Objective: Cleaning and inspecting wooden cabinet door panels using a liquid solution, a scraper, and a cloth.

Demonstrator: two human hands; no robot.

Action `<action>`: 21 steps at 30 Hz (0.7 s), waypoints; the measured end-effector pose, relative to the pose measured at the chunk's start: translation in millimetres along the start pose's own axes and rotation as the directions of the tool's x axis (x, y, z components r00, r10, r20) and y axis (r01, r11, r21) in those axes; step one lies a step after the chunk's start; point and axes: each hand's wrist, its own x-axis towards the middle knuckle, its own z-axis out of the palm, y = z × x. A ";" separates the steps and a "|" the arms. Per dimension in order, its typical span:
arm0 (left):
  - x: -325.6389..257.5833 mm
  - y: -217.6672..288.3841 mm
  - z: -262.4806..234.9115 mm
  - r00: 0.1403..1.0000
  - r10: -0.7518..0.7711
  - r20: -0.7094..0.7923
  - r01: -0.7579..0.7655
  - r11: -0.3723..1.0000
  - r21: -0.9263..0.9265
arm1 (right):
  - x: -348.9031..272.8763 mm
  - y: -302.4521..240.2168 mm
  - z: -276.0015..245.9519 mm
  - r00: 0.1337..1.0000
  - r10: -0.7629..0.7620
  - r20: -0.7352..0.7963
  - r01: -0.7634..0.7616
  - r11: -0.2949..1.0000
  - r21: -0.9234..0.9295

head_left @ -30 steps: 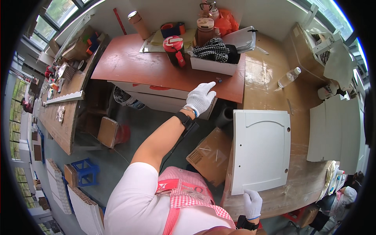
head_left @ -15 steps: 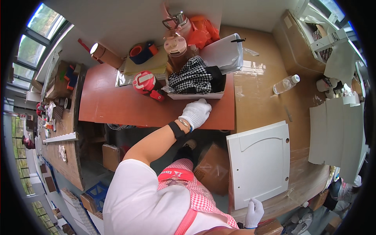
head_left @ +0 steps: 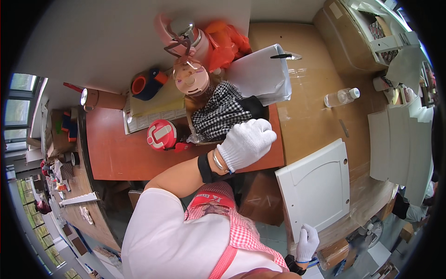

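My left hand [head_left: 245, 143], in a white glove with a black wristband, hovers over the right end of the red desk [head_left: 121, 156]. Its fingers curl down at the near edge of a box holding a black-and-white checked cloth [head_left: 219, 114] and a dark cloth [head_left: 254, 106]. What the fingers touch is hidden. My right hand [head_left: 307, 242], also gloved, grips the near lower edge of a white cabinet door [head_left: 316, 186] lying flat on the wooden bench [head_left: 316, 69].
On the desk are a red round container [head_left: 161, 135], a pink lidded jar [head_left: 191, 79], a printed sheet [head_left: 153, 114], an orange bag [head_left: 225, 44] and a white paper stack with a pen [head_left: 262, 72]. A plastic bottle [head_left: 341, 96] and more white panels [head_left: 404, 144] lie on the bench.
My left hand has moved from the desk's front edge up to the box with the checked cloth, and my head has come closer. My right hand stays at the door's lower edge.
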 end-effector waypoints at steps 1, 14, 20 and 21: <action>7.4 -11.4 2.0 0.999 0.025 -0.035 -0.021 0.993 0.115 | -3.8 1.7 1.1 1.000 0.008 -0.007 -0.008 1.000 0.003; 18.2 -21.7 -17.3 0.979 -0.153 0.133 0.109 0.951 0.289 | -28.6 31.3 -8.2 0.989 0.009 -0.144 -0.010 1.000 -0.003; 10.4 25.1 -3.6 0.999 -0.021 -0.034 0.029 0.961 0.276 | -79.0 104.6 -19.6 0.978 0.007 -0.206 -0.004 1.000 0.014; 6.9 44.9 4.9 0.998 0.018 -0.068 0.001 0.963 0.270 | -92.9 120.1 -21.0 0.977 0.043 -0.211 -0.038 0.999 0.032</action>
